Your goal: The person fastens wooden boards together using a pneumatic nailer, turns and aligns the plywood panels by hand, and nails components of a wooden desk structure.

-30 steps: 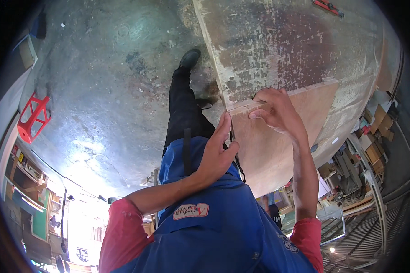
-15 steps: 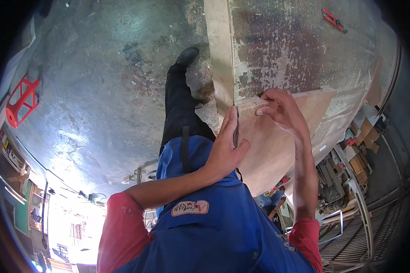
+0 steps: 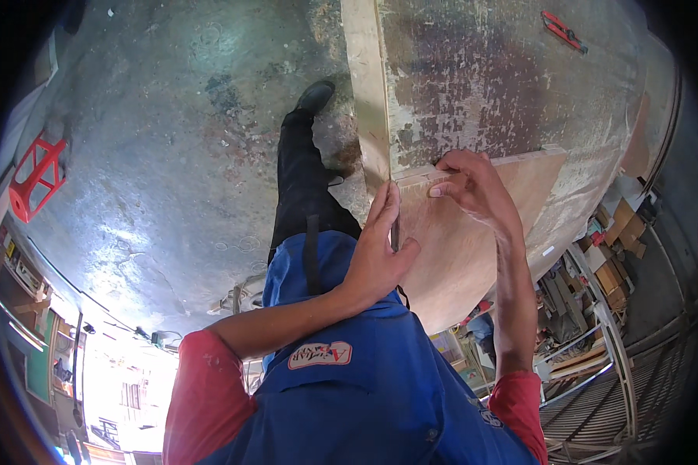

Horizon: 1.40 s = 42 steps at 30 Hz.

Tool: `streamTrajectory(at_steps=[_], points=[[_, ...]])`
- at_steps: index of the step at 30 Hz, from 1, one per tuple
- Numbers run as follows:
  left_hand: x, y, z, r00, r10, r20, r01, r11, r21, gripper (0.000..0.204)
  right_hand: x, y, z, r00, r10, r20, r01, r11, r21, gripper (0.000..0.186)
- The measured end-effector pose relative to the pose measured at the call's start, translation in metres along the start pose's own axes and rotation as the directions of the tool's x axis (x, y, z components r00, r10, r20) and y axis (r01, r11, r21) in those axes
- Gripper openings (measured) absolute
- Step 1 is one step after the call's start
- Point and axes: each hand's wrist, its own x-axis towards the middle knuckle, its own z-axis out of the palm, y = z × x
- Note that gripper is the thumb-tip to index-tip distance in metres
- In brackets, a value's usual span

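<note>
A light-brown wooden board [image 3: 450,256] lies on the worn, paint-flaked tabletop [image 3: 473,93], close to my body. My left hand [image 3: 380,252] rests along the board's left edge, its fingers stretched out toward the corner and the thumb apart. At the far edge of the board is my right hand [image 3: 477,190]. Its fingers bend over that edge and the thumb presses near it, so the hand grips the board. What lies under the fingertips is hidden.
A pale wood strip [image 3: 367,85] runs along the table's left side. A red-handled tool [image 3: 563,32] lies at the far right. On the floor at left stands a red plastic stool [image 3: 39,178]. Cardboard and scrap wood [image 3: 609,271] are piled at right, near a person in blue [image 3: 482,333].
Both hands keep nearly the same place on the board, while the view shifts slightly. Behind my right forearm, the person in the background has changed position.
</note>
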Motion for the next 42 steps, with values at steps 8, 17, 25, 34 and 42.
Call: streamTrajectory(at_steps=[8, 17, 25, 34, 42], points=[[0.006, -0.003, -0.005, 0.997, 0.047, -0.059, -0.037, 0.987, 0.158, 0.074, 0.002, -0.004, -0.006, 0.996, 0.077, 0.039, -0.078, 0.997, 0.008, 0.038], [0.052, 0.012, -0.022, 0.904, 0.427, 0.017, -0.349, 0.716, 0.604, 0.035, -0.006, -0.005, 0.001, 0.994, -0.037, -0.103, 0.041, 0.998, 0.041, 0.034], [0.050, 0.020, -0.037, 0.866, 0.477, 0.151, -0.434, 0.564, 0.702, 0.029, -0.006, 0.001, 0.017, 0.967, -0.140, -0.212, 0.155, 0.986, 0.057, 0.029], [0.079, 0.048, 0.004, 0.778, 0.348, 0.523, -0.616, 0.254, 0.746, 0.025, -0.017, 0.049, 0.025, 0.730, -0.362, -0.580, 0.377, 0.921, -0.100, 0.020], [0.099, 0.033, -0.026, 0.722, 0.167, 0.672, -0.689, 0.088, 0.719, 0.026, -0.090, 0.010, 0.100, 0.423, 0.046, -0.905, -0.060, 0.998, 0.023, 0.067]])
